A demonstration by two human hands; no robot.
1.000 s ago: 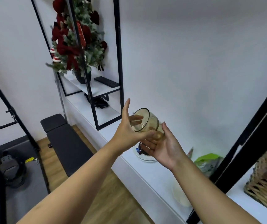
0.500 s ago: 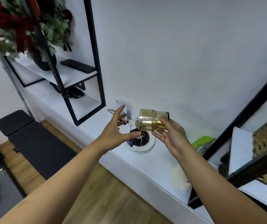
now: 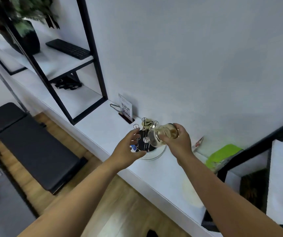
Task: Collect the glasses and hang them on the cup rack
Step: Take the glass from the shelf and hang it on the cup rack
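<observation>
My right hand grips an amber-tinted glass, tilted with its mouth down and to the left over the cup rack. The rack is a set of thin metal prongs with looped tips on a round dark base with a white rim, standing on the white ledge by the wall. My left hand is open with fingers spread, just left of the rack and touching nothing that I can see. No other glass hangs on the prongs in view.
A QR-code card stand is behind the rack. A green packet lies right of it. A black-framed shelf holds a keyboard and a potted plant. A black bench is below left.
The glass has come down and tipped mouth-down over the rack in my right hand. My left hand let go of it a second ago and now hovers beside the rack. The view tilted down.
</observation>
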